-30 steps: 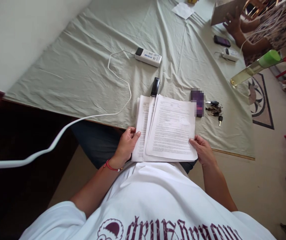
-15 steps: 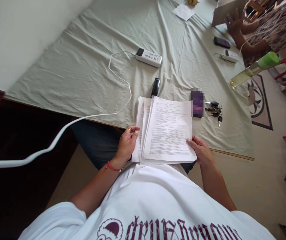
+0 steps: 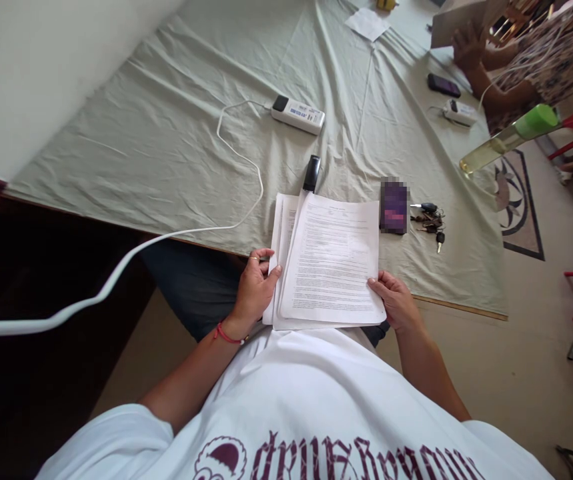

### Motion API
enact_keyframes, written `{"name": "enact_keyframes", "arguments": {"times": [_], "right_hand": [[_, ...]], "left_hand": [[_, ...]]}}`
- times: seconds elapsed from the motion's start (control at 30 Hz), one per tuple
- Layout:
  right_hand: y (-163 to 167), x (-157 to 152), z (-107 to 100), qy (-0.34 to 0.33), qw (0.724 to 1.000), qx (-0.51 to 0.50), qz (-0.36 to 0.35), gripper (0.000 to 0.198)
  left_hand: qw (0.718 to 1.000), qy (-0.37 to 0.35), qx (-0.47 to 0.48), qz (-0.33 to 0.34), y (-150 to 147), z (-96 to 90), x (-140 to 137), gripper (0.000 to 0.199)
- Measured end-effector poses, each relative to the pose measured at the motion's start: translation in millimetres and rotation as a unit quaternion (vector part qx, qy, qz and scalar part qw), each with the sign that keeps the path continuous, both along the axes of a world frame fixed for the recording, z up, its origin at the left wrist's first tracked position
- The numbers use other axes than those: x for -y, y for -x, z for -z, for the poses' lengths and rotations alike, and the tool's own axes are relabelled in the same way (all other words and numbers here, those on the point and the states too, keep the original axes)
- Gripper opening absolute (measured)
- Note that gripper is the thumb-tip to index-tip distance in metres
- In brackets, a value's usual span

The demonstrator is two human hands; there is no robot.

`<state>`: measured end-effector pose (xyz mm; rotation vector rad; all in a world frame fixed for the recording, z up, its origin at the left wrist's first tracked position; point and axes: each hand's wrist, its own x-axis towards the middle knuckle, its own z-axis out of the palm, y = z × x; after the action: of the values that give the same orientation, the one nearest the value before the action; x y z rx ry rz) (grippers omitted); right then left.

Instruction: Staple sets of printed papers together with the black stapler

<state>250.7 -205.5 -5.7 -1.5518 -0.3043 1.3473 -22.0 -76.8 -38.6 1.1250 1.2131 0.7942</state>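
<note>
A stack of printed paper sheets [image 3: 331,263] lies at the near edge of a table covered with a pale green cloth [image 3: 166,140]. My left hand [image 3: 255,288] grips the stack's left edge, thumb on top. My right hand [image 3: 395,301] holds its lower right corner. The sheets are slightly fanned on the left side. A black stapler [image 3: 311,173] lies just beyond the stack's top edge.
A dark phone [image 3: 394,206] and a bunch of keys [image 3: 431,219] lie right of the papers. A white power strip [image 3: 298,114] with its cable [image 3: 226,140] sits farther back. Another person [image 3: 516,60] sits at the far right holding paper, with a phone [image 3: 443,85] nearby. A green-capped bottle [image 3: 511,137] juts in.
Both hands have pushed the fanned sheets together, so the stack is narrower and more squared. Its right edge has shifted left, away from the phone.
</note>
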Motion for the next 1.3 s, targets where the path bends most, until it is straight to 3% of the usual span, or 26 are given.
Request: {"name": "enact_keyframes", "arguments": {"times": [0.2, 0.37, 0.6, 0.83, 1.3], "right_hand": [[-7.8, 0.3, 0.3, 0.011, 0.999, 0.046, 0.003, 0.045], [-22.1, 5.8, -8.1, 0.025, 0.999, 0.024, 0.001, 0.041], [-27.9, 7.2, -15.8, 0.038, 0.998, -0.019, -0.039, 0.036], [-15.5, -6.9, -15.6, 0.034, 0.998, -0.008, -0.051, 0.041], [-6.0, -17.2, -13.2, -0.003, 0.998, 0.014, -0.065, 0.041]], "left_hand": [[1.000, -0.015, -0.017, -0.012, 0.8, 2.4, -0.6, 0.035], [0.999, -0.027, -0.044, -0.008, 3.1, 6.0, -1.1, 0.026], [0.982, -0.115, -0.142, 0.047, 4.0, -0.5, -2.1, 0.009], [0.972, -0.158, -0.143, 0.094, 3.6, -4.7, -7.0, 0.006], [0.972, -0.154, -0.161, 0.075, -1.3, -5.3, -9.5, 0.020]]}}
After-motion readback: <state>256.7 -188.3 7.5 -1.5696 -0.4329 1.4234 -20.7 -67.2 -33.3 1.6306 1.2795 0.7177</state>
